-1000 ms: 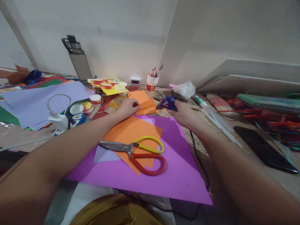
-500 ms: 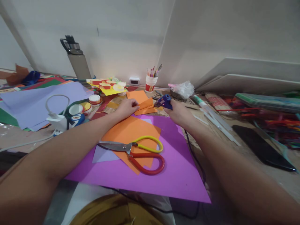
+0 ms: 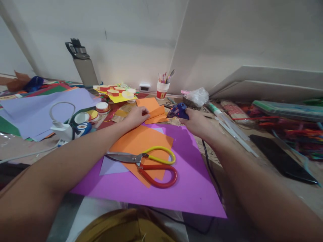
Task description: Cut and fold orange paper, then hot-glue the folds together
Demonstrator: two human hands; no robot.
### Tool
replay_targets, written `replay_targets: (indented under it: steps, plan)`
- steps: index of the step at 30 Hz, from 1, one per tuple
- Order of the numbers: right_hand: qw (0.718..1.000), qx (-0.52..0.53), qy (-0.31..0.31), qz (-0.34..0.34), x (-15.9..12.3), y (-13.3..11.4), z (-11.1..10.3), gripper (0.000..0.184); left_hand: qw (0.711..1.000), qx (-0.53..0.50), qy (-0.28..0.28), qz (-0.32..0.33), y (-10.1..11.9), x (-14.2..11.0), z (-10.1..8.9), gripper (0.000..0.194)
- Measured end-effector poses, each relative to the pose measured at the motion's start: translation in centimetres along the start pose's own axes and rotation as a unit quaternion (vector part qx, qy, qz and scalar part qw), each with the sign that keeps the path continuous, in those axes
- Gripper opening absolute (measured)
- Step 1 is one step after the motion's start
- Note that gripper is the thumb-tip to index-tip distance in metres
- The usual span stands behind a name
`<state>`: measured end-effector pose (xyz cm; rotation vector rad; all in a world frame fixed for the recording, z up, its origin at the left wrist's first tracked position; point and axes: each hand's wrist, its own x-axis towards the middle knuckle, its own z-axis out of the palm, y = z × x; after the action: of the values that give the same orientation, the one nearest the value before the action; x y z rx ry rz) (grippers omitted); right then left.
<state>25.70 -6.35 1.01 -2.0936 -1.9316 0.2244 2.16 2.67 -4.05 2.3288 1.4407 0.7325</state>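
Note:
My right hand (image 3: 195, 121) is closed around a blue hot glue gun (image 3: 180, 109), a small red light showing on its body. The gun's nozzle points left, close to the right end of a folded piece of orange paper (image 3: 157, 112). At that paper's left side is my left hand (image 3: 137, 116), its fingers curled in and pressed on the edge. Nearer to me, large scissors (image 3: 135, 158) with one yellow and one red handle lie across an orange sheet (image 3: 136, 139). Beneath them is a big purple sheet (image 3: 186, 188).
Paper rings stand on a yellow sheet (image 3: 117, 98) at the back, near a cup of brushes (image 3: 162, 90) and a grey bottle (image 3: 86, 70). Lilac paper (image 3: 50, 107) and a white plug (image 3: 62, 130) lie left. Glue sticks (image 3: 234, 134) and a black phone (image 3: 282, 159) lie right.
My right hand has shifted slightly to the right with the glue gun, and its black cord has moved along. My left hand stays in place on the orange paper.

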Motion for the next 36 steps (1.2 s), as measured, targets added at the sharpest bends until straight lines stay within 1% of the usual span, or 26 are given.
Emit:
replay_targets:
  steps: [6, 9, 16, 23, 27, 30, 33, 36]
  plan:
    - [0.999, 0.027, 0.006, -0.04, -0.1, 0.0, 0.6, 0.02, 1.0, -0.001, 0.001, 0.003, -0.1, 0.1, 0.1, 0.013]
    - [0.997, 0.043, 0.009, -0.062, 0.0, -0.4, 1.2, 0.022, 1.0, 0.002, 0.0, 0.005, -0.1, 0.2, 0.0, 0.014]
    - [0.998, 0.023, 0.02, -0.046, 0.3, -0.3, 1.6, 0.027, 1.0, -0.003, 0.0, 0.009, 0.0, 0.0, -0.1, 0.014]
    - [0.997, 0.057, 0.003, -0.06, 0.0, -0.8, 1.6, 0.026, 1.0, -0.001, -0.002, 0.011, -0.2, 0.1, 0.1, 0.015]
    - [0.999, 0.033, 0.008, -0.033, 0.1, -0.1, 1.2, 0.025, 1.0, 0.005, 0.001, 0.009, -0.1, 0.1, 0.0, 0.013]
    - [0.998, 0.045, 0.011, -0.045, -0.3, 0.0, 1.0, 0.023, 1.0, 0.001, 0.001, 0.006, 0.0, 0.1, -0.1, 0.012]
    - [0.997, 0.04, 0.001, -0.062, -0.8, -0.5, 1.1, 0.023, 1.0, -0.001, 0.0, 0.004, 0.0, 0.1, -0.1, 0.012]
    - [0.998, 0.027, 0.005, -0.052, -1.0, -0.6, 1.0, 0.022, 1.0, -0.004, 0.0, 0.008, -0.1, 0.1, 0.0, 0.012]
